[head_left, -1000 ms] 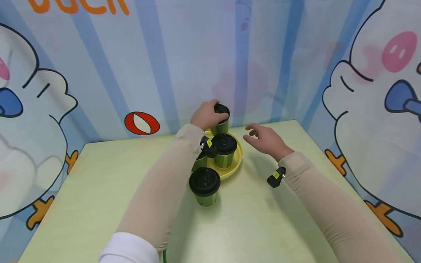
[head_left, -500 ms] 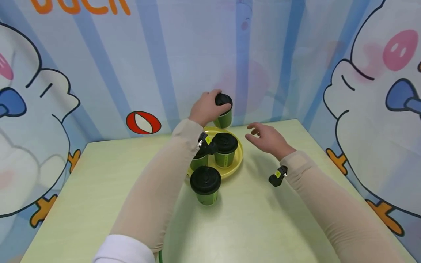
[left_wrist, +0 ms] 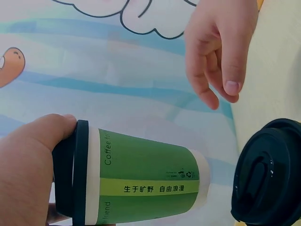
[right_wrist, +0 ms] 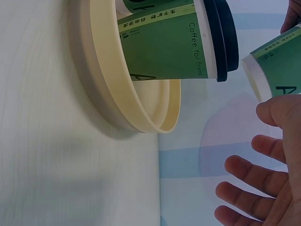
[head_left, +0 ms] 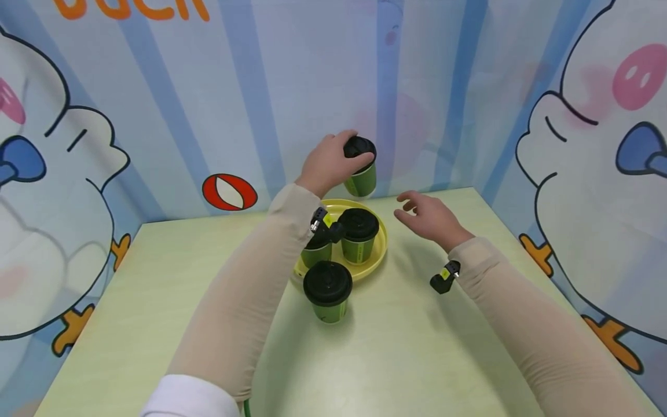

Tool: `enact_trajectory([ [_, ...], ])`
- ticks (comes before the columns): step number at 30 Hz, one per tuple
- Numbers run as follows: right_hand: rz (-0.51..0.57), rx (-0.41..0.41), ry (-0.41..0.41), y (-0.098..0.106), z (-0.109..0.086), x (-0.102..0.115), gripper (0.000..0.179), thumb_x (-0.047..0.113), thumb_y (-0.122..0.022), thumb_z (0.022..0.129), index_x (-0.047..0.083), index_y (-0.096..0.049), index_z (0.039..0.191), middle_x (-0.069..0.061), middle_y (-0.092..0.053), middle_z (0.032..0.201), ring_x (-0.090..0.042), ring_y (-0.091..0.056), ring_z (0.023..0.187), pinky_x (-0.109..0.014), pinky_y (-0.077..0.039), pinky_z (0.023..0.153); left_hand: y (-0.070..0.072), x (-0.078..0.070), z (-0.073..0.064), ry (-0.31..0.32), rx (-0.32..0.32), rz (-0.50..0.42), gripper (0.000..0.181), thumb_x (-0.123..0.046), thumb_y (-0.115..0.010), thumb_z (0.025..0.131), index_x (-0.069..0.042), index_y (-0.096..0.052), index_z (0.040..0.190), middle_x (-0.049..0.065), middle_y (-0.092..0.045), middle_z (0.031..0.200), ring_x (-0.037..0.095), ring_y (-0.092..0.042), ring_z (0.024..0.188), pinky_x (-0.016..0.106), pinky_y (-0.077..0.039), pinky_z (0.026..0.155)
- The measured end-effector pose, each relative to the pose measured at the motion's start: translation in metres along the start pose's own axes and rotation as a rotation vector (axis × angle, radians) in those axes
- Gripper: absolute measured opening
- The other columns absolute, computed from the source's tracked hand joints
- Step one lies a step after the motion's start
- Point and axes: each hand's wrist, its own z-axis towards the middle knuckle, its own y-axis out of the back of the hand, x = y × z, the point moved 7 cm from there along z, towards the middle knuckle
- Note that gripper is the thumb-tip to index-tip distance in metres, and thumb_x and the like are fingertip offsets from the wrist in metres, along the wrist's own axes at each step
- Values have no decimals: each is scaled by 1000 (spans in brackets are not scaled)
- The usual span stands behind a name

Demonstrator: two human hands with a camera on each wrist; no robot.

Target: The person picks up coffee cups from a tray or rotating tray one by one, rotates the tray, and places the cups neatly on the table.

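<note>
My left hand point(head_left: 333, 162) grips a green paper coffee cup point(head_left: 362, 180) by its black lid, holding it up above the back of a round yellow tray point(head_left: 379, 252). In the left wrist view that cup point(left_wrist: 148, 181) shows printed lettering and a lighter green band. Two more lidded cups stand on the tray: one at its right point(head_left: 358, 234), the other point(head_left: 318, 255) partly hidden by my left wrist. My right hand point(head_left: 429, 221) hovers right of the tray, fingers loosely bent and holding nothing; the right wrist view has its fingers point(right_wrist: 254, 174) spread.
Another lidded green cup point(head_left: 329, 295) stands on the pale table point(head_left: 396, 347) just in front of the tray. A printed cartoon backdrop point(head_left: 312, 69) rises behind the table's back edge and along both sides.
My left hand has lifted the cup from the back of the tray, moving it up and slightly right. My right hand and the other cups stay nearly where they were.
</note>
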Motion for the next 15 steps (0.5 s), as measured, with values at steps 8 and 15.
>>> enact_trajectory([
  [8,13,8,-18,0,-1,0,52,41,-52,104,10,-49,145,-20,-60,135,-41,-56,124,-57,-47,99,8,-10,-7,-25,11,12,77,-69,-54,93,-33,-35,158,6,-43,153,23,-51,129,43,-47,102],
  [15,11,5,-26,0,0,-2,52,43,-52,104,11,-49,145,-20,-60,136,-40,-57,124,-57,-48,98,12,-20,-16,-53,23,18,77,-69,-55,93,-33,-35,158,5,-46,150,21,-52,126,41,-49,98],
])
